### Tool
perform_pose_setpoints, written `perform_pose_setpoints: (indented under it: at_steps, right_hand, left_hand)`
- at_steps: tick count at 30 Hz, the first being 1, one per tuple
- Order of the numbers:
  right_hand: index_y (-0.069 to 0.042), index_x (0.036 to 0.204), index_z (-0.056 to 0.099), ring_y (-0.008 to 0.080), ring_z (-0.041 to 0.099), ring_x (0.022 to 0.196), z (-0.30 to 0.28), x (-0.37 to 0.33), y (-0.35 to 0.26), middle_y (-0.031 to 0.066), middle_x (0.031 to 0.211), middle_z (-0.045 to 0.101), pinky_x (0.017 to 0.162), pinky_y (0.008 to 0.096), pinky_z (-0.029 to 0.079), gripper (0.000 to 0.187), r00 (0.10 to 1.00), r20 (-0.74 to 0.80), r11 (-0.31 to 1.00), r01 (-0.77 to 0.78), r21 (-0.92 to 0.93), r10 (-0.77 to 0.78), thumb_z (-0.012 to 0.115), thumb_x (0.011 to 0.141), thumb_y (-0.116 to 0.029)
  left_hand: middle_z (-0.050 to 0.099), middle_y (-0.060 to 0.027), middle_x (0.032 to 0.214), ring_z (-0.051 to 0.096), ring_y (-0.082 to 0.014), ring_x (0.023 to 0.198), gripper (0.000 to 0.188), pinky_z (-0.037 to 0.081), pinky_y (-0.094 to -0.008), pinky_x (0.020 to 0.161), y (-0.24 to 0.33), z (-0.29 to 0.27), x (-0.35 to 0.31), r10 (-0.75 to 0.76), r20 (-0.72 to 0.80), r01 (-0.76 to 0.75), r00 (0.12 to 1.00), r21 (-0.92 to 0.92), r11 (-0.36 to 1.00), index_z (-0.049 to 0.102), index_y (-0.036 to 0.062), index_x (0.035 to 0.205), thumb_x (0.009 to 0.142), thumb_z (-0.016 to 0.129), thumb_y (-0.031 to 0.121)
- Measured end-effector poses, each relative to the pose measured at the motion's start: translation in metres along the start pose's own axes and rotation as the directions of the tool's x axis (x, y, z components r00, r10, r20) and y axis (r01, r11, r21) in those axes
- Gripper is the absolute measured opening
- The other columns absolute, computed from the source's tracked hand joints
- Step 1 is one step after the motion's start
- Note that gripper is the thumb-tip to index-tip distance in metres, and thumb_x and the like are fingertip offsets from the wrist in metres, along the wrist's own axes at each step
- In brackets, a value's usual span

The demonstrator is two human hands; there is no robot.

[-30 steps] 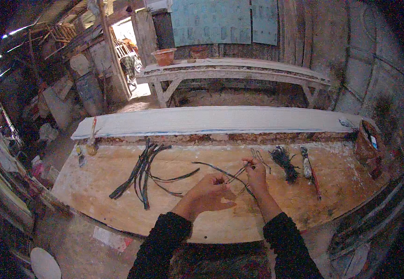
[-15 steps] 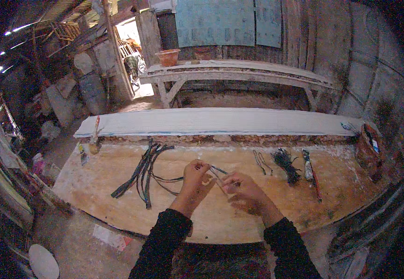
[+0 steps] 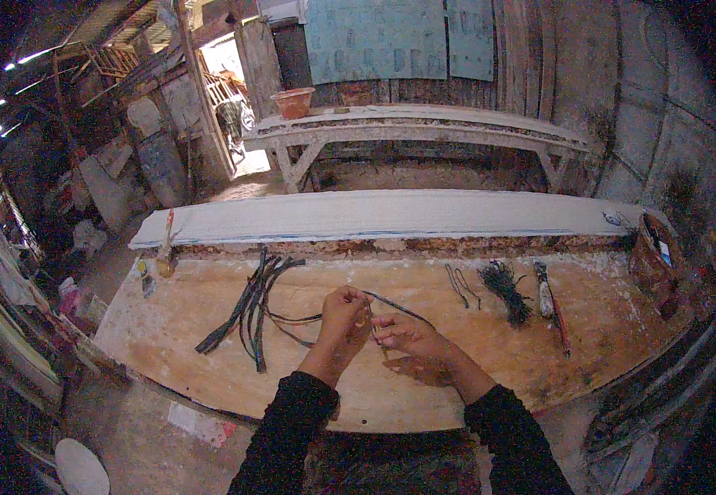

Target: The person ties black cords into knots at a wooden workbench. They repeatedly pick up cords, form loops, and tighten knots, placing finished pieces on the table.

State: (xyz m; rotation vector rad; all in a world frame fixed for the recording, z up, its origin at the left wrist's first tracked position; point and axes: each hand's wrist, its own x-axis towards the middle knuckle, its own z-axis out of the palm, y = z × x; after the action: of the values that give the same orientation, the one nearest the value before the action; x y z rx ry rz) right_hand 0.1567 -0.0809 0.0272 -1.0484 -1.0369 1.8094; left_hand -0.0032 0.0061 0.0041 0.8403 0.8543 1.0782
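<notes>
The desk [image 3: 424, 404] looks unchanged from a second ago, and the bundle of dark strips [image 3: 252, 305] lies unmoved on it. Both hands now sit closer to that bundle, just to its right. The right hand [image 3: 416, 338], earlier farther out beside the thin pieces, is now drawn in with its fingertips almost against those of the left hand [image 3: 344, 322]. A black tuft [image 3: 505, 295] stays well right of the bundle. A long dark strip [image 3: 399, 308] slants right of the bundle, behind the right hand; whether either hand grips it, I cannot tell. Two thin bent pieces [image 3: 457, 287], also right of the bundle, now lie uncovered. Both hands pinch a thin strand [image 3: 372, 318].
</notes>
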Motion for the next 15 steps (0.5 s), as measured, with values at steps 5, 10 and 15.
perform_pose_setpoints:
  at_steps: [5,10,15]
  right_hand:
    - [-0.001,0.093,0.068,0.0174,0.061,0.099,-0.028,0.022,0.023,0.0066,0.107,0.062,0.079,0.0332,0.054,0.013,0.983,-0.014,0.956,0.177,-0.234,-0.185,0.071,0.081,-0.005]
    - [-0.004,0.085,0.068,0.0151,0.061,0.082,-0.056,0.031,0.033,0.0033,0.088,0.065,0.071,0.0306,0.051,0.009,0.76,0.069,0.529,0.51,-0.678,-0.646,0.074,0.078,-0.006]
    - [-0.006,0.089,0.065,0.0121,0.058,0.075,-0.052,0.033,0.016,0.0009,0.083,0.062,0.068,0.0278,0.046,0.01,0.753,-0.382,0.804,0.317,-0.503,-0.536,0.07,0.08,-0.007]
  left_hand:
    - [0.055,-0.0045,0.074,0.056,-0.0147,0.063,0.004,0.049,-0.0296,0.052,-0.008,0.0,0.0,-0.01,0.061,0.01,0.998,-0.005,1.0,0.055,0.0048,0.088,0.089,0.059,0.004]
    - [0.056,-0.0065,0.08,0.057,-0.0181,0.063,0.006,0.05,-0.034,0.052,-0.017,0.006,-0.002,-0.011,0.159,0.025,0.987,-0.088,0.996,0.052,0.0076,0.092,0.093,0.057,0.011]
    - [0.056,-0.0053,0.075,0.057,-0.018,0.063,0.008,0.049,-0.0317,0.053,-0.022,0.0,-0.008,-0.071,0.424,0.143,0.903,-0.14,0.98,0.053,0.0078,0.094,0.092,0.06,0.011]
